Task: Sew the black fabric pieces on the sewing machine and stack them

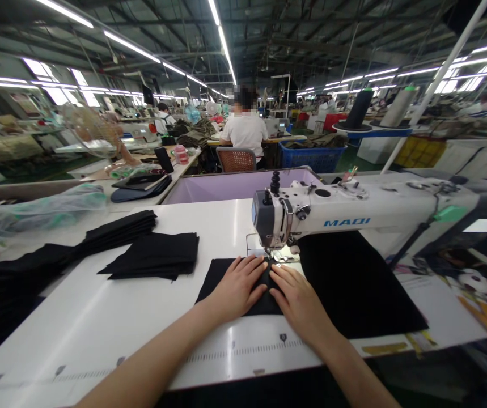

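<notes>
A black fabric piece lies on the white table in front of the sewing machine, its far edge at the presser foot. My left hand rests flat on it, fingers stretched toward the needle area. Close beside it, my right hand also lies flat on the cloth, fingers pointing at the foot. Both hands press from above without gripping. To the right, a larger black fabric panel spreads under the machine's arm. The needle tip is too small to make out.
Stacked black pieces lie left of my hands, with more folded black cloth behind. A ruler scale marks the table's front. Beyond the table are a lilac bin, thread cones and a seated person.
</notes>
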### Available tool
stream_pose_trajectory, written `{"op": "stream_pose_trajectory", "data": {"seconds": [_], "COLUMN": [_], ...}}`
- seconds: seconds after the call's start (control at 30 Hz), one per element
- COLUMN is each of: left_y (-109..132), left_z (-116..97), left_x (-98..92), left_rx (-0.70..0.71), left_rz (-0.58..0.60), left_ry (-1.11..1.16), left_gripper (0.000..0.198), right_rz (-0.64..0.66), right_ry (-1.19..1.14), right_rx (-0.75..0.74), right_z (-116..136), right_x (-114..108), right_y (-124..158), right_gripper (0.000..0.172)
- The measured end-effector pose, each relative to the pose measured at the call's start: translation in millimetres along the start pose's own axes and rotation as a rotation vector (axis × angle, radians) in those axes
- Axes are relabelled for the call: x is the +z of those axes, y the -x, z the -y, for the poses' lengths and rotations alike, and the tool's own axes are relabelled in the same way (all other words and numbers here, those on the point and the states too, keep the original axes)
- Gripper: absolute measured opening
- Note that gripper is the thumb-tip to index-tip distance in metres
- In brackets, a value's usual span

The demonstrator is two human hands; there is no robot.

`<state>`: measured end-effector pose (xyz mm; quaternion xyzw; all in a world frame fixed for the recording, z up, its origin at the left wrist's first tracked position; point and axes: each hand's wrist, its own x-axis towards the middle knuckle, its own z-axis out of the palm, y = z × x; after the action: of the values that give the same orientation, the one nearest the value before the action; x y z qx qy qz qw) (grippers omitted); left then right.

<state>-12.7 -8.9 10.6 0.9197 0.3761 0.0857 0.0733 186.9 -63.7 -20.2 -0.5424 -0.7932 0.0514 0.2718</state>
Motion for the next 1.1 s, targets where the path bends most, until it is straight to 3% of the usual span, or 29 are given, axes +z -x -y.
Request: {"op": "stream_pose_trajectory", "data": {"seconds": [0.4,0.53,0.67,0.77,1.1], "left_y": [-5,8,36,48,22], "left_z": [8,-7,-32,-39,-12], "left_x": [-3.9,-10.4,-13.1,-11.7,-11.6], "left_rx": [0.046,0.092,0.255,0.299,0.267], "left_rz": [0.015,0.01,0.04,0.017,0.001], "left_ry": [0.001,-0.015,0.024,0.012,0.012], "left_gripper": [0.051,0.046,0.042,0.042,0.039], "right_rz": [0.02,-0.013,-0.053,-0.084,0.005], "right_ry": [0.065,0.089,0.102,0.092,0.019], "right_rx": [-0.02,-0.042,-0.12,-0.179,-0.119], "right_z": [5,8,10,10,0], "right_x": [-9,-7,-9,-14,-19], "right_y": [4,20,50,61,25], "right_gripper": [0.037,0.035,0.034,0.033,0.03]}}
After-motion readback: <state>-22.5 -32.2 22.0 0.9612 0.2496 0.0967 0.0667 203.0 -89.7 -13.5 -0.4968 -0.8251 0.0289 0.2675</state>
